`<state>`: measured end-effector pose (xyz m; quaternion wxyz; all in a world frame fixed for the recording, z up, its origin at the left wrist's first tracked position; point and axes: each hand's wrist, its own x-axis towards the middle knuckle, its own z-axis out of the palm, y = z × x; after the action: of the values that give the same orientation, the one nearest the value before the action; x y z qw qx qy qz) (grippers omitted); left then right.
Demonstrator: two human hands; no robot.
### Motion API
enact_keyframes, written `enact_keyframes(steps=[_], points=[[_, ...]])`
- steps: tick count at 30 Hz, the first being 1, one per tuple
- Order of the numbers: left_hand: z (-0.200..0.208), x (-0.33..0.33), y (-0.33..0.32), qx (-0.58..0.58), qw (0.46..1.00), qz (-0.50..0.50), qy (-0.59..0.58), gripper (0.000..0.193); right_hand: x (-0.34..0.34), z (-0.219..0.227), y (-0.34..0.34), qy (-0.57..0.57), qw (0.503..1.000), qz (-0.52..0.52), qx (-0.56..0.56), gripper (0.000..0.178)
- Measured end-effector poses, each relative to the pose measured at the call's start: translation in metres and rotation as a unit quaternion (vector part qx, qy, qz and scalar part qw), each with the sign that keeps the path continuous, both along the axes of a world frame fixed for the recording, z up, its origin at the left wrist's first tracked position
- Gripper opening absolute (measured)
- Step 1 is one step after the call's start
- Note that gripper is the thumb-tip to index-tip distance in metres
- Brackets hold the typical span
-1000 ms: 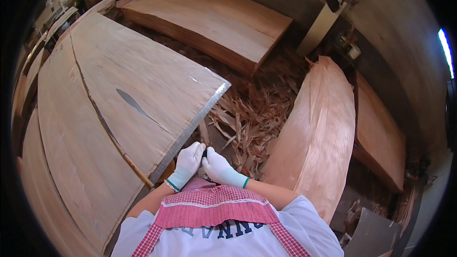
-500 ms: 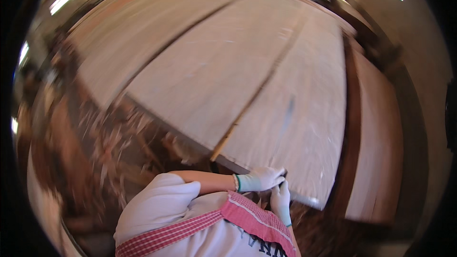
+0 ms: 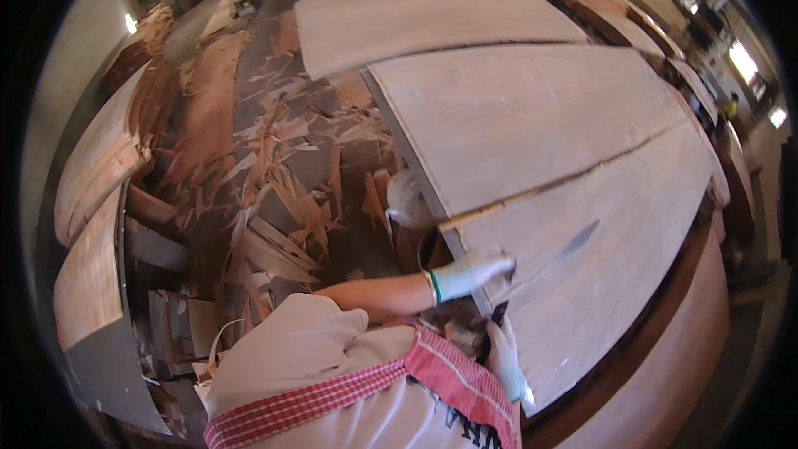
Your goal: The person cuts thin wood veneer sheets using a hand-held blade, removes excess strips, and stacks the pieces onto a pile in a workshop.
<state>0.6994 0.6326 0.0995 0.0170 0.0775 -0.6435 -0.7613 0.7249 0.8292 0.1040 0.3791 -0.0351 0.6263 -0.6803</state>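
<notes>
A broad stack of pale wood veneer sheets (image 3: pixel 532 108) lies in front of me, its near edge by my hands. My left hand (image 3: pixel 475 273), in a white glove with a green cuff, is over that edge with its fingers closed. Something small and dark shows at its fingertips. My right hand (image 3: pixel 504 356), also gloved, is closed around a dark narrow object (image 3: pixel 499 313) at the edge, nearer my body. A blue-grey pointed mark (image 3: pixel 575 241) shows on the sheet beyond my left hand; I cannot tell whether it is a gap. A yellowish-brown strip (image 3: pixel 478 212) runs along a seam.
Torn veneer scraps (image 3: pixel 278 191) litter the floor to the left. A whitish bundle (image 3: pixel 407 199) is beside the stack's near edge. More veneer stacks (image 3: pixel 98 158) stand at the left, another pale stack (image 3: pixel 424 12) lies beyond, and a curved one (image 3: pixel 665 357) is at the right.
My view has swung left, bringing more of the scrap-covered floor into sight. My hands, together before, are now apart, and the dark object at my right hand shows.
</notes>
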Motion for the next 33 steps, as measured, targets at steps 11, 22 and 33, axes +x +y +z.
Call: enact_keyframes(steps=[11,22,33], points=[[0.038,0.012,0.042,0.020,0.997,-0.049,0.058,0.018,-0.015,0.036,-0.023,0.098,0.975,-0.200,-0.001,0.013],[0.043,-0.012,0.008,-0.028,0.969,-0.243,-0.038,0.023,-0.039,0.060,0.023,0.120,0.990,-0.008,0.076,0.030],[0.049,-0.022,-0.014,-0.057,0.922,-0.364,-0.116,0.020,-0.054,0.069,0.026,0.071,0.981,0.145,0.108,0.033]])
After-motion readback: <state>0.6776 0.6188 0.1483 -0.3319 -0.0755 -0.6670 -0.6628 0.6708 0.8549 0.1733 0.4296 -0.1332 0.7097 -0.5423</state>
